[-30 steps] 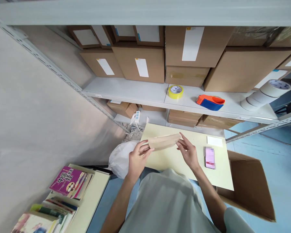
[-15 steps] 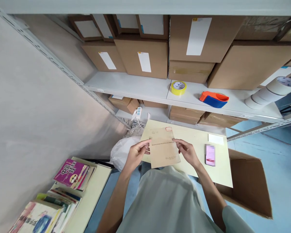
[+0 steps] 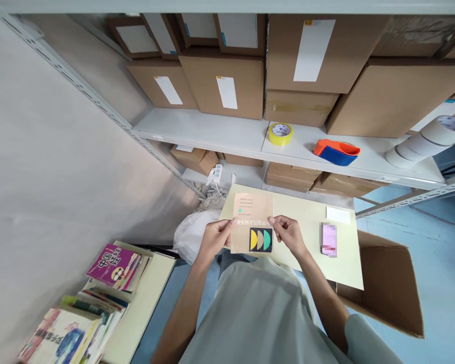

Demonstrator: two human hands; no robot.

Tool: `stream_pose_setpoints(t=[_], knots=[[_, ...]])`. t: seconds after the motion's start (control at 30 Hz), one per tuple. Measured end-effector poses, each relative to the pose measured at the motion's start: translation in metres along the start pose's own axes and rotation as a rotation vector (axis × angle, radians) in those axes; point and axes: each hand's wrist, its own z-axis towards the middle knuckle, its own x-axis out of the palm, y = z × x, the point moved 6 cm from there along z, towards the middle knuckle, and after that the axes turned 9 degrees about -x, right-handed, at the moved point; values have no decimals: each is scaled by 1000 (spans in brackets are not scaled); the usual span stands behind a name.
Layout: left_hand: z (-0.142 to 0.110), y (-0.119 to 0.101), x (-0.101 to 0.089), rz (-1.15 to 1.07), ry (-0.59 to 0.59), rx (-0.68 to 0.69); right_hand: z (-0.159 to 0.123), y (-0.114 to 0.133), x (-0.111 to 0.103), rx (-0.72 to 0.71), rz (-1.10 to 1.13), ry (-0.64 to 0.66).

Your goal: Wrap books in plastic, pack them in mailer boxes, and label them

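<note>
A thin tan booklet (image 3: 246, 237) is held up over the cream table (image 3: 303, 263). Its cover shows a dark square with yellow, tan and green half-circles, and its printed characters appear upside down. My left hand (image 3: 213, 238) pinches the booklet's left edge, thumb on top. At the opposite edge my right hand (image 3: 289, 233) grips it the same way. To the right on the table lie a phone (image 3: 328, 239) with a pink, blurred screen and a white card (image 3: 337, 215).
Cardboard boxes (image 3: 227, 83) fill the shelf ahead. On its edge stand yellow tape (image 3: 280, 134), an orange-blue tape dispenser (image 3: 336, 152) and stacked white rolls (image 3: 426, 141). An open carton (image 3: 389, 283) sits right, a white bag (image 3: 187, 235) left. Books (image 3: 114, 265) lie lower left.
The booklet was edge-on, then showed a plainer printed side with a red mark, and now shows the cover with coloured half-circles. Both hands keep hold of its sides.
</note>
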Motion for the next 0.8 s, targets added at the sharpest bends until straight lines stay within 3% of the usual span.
stream_pose_setpoints(t=[0.2, 0.37, 0.67, 0.8], knots=[[2, 5, -2, -17, 7, -14, -2, 0, -2, 5, 31, 19], [3, 5, -3, -136, 22, -9, -4, 2, -7, -79, -15, -8], [5, 12, 7, -53, -178, 107, -6, -22, 1, -84, -69, -100], [-3, 4, 20, 100, -290, 223, -17, -14, 23, -50, -70, -87]])
